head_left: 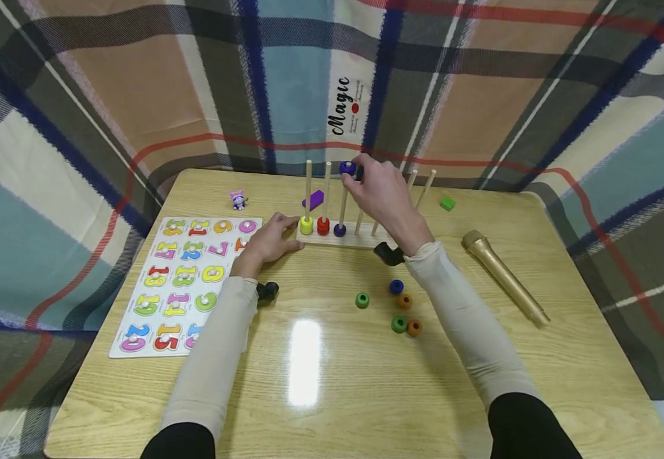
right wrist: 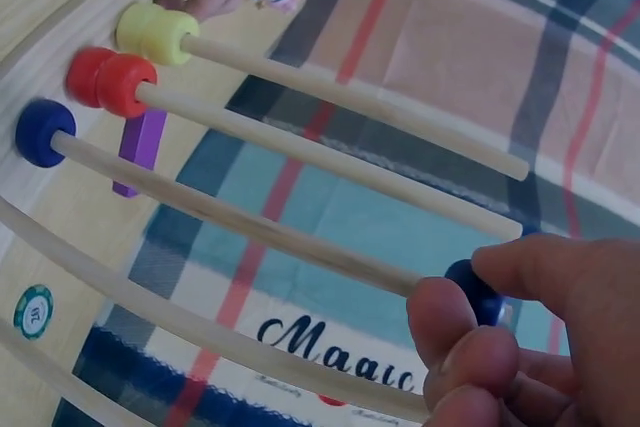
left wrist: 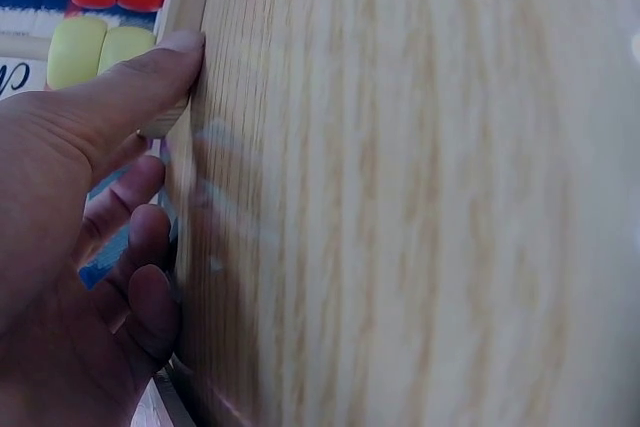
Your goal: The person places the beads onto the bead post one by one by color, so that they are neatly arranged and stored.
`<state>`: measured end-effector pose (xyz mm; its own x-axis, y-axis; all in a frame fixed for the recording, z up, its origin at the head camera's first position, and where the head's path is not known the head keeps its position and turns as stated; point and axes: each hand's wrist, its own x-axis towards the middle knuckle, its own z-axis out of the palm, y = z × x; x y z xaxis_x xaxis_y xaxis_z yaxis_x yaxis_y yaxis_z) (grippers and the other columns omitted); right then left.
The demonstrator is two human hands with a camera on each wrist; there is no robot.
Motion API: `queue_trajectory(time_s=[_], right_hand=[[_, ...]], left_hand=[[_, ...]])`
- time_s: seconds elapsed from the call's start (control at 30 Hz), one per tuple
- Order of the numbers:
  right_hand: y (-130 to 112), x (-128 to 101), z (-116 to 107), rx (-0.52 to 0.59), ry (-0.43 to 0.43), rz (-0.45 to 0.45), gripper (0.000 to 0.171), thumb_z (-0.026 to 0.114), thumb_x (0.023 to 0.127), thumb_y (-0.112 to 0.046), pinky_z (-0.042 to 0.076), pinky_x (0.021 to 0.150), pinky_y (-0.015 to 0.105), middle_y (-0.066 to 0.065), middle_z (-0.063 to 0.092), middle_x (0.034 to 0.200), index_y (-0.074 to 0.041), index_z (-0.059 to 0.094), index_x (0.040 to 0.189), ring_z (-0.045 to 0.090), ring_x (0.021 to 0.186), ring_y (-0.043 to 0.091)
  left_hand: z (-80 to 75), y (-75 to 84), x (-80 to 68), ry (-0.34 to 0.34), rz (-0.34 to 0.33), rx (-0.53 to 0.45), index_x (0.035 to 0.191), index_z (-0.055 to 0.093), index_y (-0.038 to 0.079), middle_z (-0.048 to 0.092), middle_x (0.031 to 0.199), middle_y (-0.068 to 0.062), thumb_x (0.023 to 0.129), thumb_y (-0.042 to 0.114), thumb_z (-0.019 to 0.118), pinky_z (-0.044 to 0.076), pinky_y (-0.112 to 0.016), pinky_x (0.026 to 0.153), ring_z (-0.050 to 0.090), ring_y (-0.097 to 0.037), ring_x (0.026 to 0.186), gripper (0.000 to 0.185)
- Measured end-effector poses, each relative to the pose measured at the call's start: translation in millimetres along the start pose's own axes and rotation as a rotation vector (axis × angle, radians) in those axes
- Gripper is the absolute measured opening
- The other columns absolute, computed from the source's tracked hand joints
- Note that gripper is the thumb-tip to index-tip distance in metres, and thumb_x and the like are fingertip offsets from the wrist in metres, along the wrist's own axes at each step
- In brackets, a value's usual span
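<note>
A wooden peg stand (head_left: 332, 241) with several upright pegs stands toward the back of the table. My right hand (head_left: 386, 194) pinches a blue bead (head_left: 347, 167) between thumb and finger; it sits around the tip of the third peg, as the right wrist view shows. Lower on that peg is another blue bead (right wrist: 45, 133). Two yellow beads (head_left: 306, 225) are stacked on the first peg and two red beads (head_left: 323, 225) on the second. My left hand (head_left: 271, 239) grips the stand's left end, its thumb (left wrist: 150, 72) on the base.
Loose green beads (head_left: 362, 300), orange beads (head_left: 414, 327) and a blue bead (head_left: 396, 287) lie in front of the stand. At left is a number puzzle board (head_left: 154, 312); at right, a gold microphone (head_left: 504, 277). Purple (head_left: 312, 200) and green (head_left: 448, 203) blocks and a figurine (head_left: 238, 200) lie farther back.
</note>
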<state>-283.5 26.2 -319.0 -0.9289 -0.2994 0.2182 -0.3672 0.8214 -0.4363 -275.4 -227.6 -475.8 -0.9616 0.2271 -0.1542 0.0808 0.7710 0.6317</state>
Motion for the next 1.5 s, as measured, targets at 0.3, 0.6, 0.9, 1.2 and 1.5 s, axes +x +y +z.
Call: queue_trajectory(time_s=[0.3, 0.6, 0.9, 1.2, 1.5], right_hand=[[10.7, -17.6, -1.0, 0.04, 0.056, -0.029, 0.054, 0.062, 0.109, -0.037, 0.039, 0.05, 0.032, 0.005, 0.063, 0.064, -0.005, 0.056, 0.152, 0.05, 0.046, 0.018], [41.7, -83.0, 19.8, -0.052, -0.177, -0.179, 0.034, 0.071, 0.104, -0.027, 0.053, 0.057, 0.035, 0.009, 0.077, 0.09, -0.003, 0.073, 0.127, 0.064, 0.062, 0.017], [49.6, -129.1, 58.2, -0.192, -0.603, -0.195, 0.034, 0.081, 0.096, -0.027, 0.057, 0.072, 0.039, 0.006, 0.068, 0.104, -0.008, 0.072, 0.123, 0.061, 0.081, 0.018], [50.2, -130.7, 69.8, -0.125, -0.503, -0.242, 0.019, 0.081, 0.093, -0.011, 0.059, 0.077, 0.038, 0.008, 0.072, 0.102, -0.003, 0.077, 0.11, 0.066, 0.085, 0.018], [46.3, -84.8, 14.7, 0.087, -0.035, -0.278, 0.027, 0.08, 0.096, -0.015, 0.06, 0.066, 0.033, 0.016, 0.073, 0.104, 0.002, 0.076, 0.117, 0.071, 0.078, 0.025]], left_hand=[[2.0, 0.4, 1.0, 0.005, 0.003, 0.004, 0.167, 0.04, 0.013, 0.047, 0.143, -0.016, 0.103, 0.031, 0.073, 0.046, -0.057, 0.109, 0.054, -0.037, 0.125, 0.074], [-0.4, 1.1, 0.0, -0.001, 0.001, 0.013, 0.167, 0.039, 0.013, 0.046, 0.144, -0.016, 0.103, 0.03, 0.073, 0.046, -0.057, 0.11, 0.053, -0.038, 0.126, 0.074], [-1.4, 2.7, 2.3, -0.004, -0.013, 0.018, 0.168, 0.038, 0.014, 0.046, 0.145, -0.015, 0.104, 0.033, 0.072, 0.045, -0.058, 0.111, 0.053, -0.038, 0.126, 0.075], [0.2, 2.0, -0.3, 0.002, -0.004, 0.011, 0.167, 0.039, 0.013, 0.046, 0.146, -0.016, 0.104, 0.03, 0.072, 0.043, -0.059, 0.114, 0.053, -0.039, 0.13, 0.073], [0.4, 1.4, -0.8, -0.002, -0.005, 0.014, 0.168, 0.038, 0.013, 0.046, 0.146, -0.015, 0.104, 0.031, 0.072, 0.043, -0.059, 0.114, 0.053, -0.039, 0.131, 0.075]])
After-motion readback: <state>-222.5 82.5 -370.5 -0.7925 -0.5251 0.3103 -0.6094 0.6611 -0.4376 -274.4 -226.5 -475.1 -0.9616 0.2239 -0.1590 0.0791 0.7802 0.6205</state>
